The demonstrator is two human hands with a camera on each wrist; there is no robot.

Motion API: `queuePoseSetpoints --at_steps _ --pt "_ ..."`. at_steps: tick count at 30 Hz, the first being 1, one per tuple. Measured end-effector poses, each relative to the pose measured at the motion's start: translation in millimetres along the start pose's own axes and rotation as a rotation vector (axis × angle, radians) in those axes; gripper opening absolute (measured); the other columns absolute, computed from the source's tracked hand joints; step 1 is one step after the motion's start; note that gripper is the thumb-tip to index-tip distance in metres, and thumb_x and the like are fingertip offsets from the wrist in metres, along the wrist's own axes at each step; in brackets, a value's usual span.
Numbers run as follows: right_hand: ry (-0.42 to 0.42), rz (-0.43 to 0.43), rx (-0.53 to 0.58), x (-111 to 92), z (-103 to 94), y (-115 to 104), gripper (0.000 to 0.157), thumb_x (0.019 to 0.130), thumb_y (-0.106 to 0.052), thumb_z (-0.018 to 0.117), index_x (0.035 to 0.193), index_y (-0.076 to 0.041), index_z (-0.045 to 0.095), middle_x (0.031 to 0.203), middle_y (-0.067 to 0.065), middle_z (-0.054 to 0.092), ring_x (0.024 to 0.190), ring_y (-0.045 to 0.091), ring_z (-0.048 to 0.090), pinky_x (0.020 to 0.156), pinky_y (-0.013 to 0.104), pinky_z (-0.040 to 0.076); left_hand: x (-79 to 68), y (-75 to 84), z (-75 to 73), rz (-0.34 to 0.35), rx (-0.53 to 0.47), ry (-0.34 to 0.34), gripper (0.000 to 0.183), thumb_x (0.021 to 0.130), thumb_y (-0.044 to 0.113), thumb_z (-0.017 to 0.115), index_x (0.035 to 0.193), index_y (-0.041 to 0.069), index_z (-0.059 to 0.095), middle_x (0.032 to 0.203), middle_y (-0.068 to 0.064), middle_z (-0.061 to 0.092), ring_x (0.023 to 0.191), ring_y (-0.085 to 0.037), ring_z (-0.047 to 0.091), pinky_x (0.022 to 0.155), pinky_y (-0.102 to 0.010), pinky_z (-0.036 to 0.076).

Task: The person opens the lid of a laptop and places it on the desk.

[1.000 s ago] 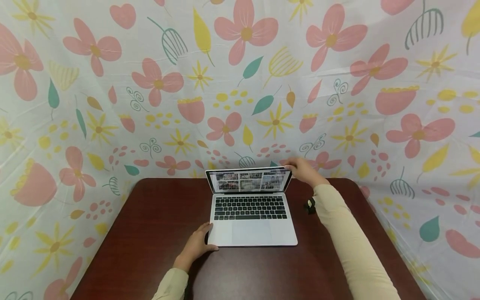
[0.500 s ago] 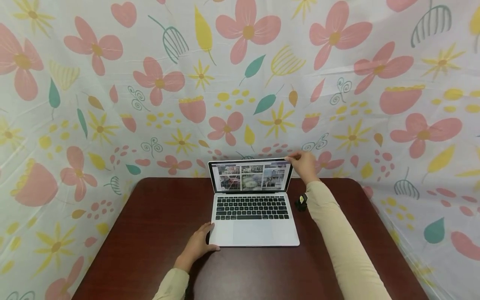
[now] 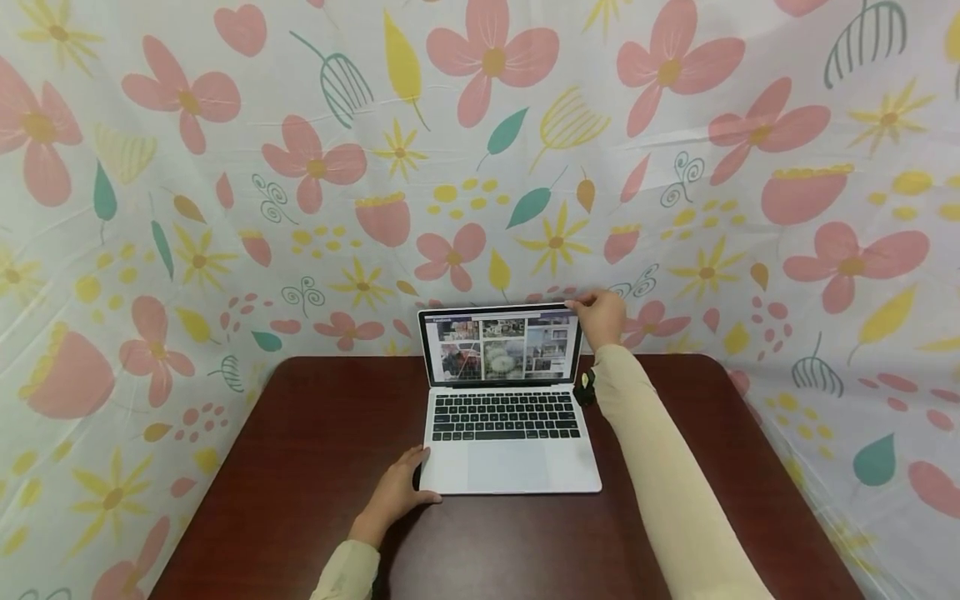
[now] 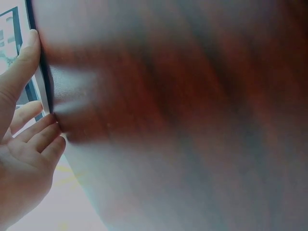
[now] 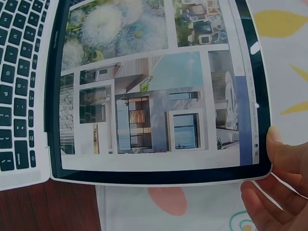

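A silver laptop (image 3: pixel 442 467) lies on the table, its lit screen (image 3: pixel 501 346) raised steeply and filled with a grid of pictures. At the base's front left corner, my left hand (image 3: pixel 396 492) holds on, thumb at the front edge and fingers along the left side. My right hand (image 3: pixel 602 319) pinches the lid's upper right corner. Close up in the right wrist view, the thumb (image 5: pixel 284 149) lies at the bezel's corner with the other fingers below it. The left wrist view has the left hand (image 4: pixel 26 168) at the laptop's edge beside dark wood.
The dark red-brown table (image 3: pixel 330 425) has rounded far corners. Behind it and along both sides hangs a white cloth (image 3: pixel 465 142) printed with pink, yellow and green flowers and leaves. A small black device (image 3: pixel 585 387) sits at the right wrist.
The lid has tilted further back and stands higher, showing more screen. My right hand rose with its corner and its forearm shifted leftward. My left hand stayed at the base's corner.
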State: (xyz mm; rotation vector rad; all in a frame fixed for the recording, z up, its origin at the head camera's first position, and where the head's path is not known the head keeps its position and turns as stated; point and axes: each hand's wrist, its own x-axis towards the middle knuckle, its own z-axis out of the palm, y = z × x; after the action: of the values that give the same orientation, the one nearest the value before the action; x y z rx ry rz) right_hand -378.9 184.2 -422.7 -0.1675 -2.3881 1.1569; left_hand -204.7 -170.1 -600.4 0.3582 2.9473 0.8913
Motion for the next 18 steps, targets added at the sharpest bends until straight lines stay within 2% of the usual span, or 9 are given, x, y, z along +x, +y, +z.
queuePoseSetpoints --at_steps 9,18 --pt "0.026 0.026 -0.009 8 4.7 5 0.022 0.085 -0.021 0.075 0.091 0.000 0.074 0.088 0.018 0.071 0.078 0.031 0.064 0.071 0.044 0.051 -0.1 2.7 0.5 0.003 -0.011 -0.003 0.088 0.065 0.033 0.088 0.136 -0.003 0.051 0.139 -0.027 0.047 0.122 -0.043 0.050 0.094 -0.053 0.046" --pt "-0.028 -0.059 0.023 3 -5.8 11 0.023 0.083 -0.019 0.077 0.089 0.003 0.072 0.086 0.020 0.069 0.077 0.033 0.062 0.072 0.046 0.050 1.0 3.8 -1.4 -0.002 0.004 -0.006 0.087 0.064 0.032 0.089 0.134 -0.004 0.052 0.137 -0.027 0.048 0.121 -0.043 0.051 0.094 -0.053 0.046"
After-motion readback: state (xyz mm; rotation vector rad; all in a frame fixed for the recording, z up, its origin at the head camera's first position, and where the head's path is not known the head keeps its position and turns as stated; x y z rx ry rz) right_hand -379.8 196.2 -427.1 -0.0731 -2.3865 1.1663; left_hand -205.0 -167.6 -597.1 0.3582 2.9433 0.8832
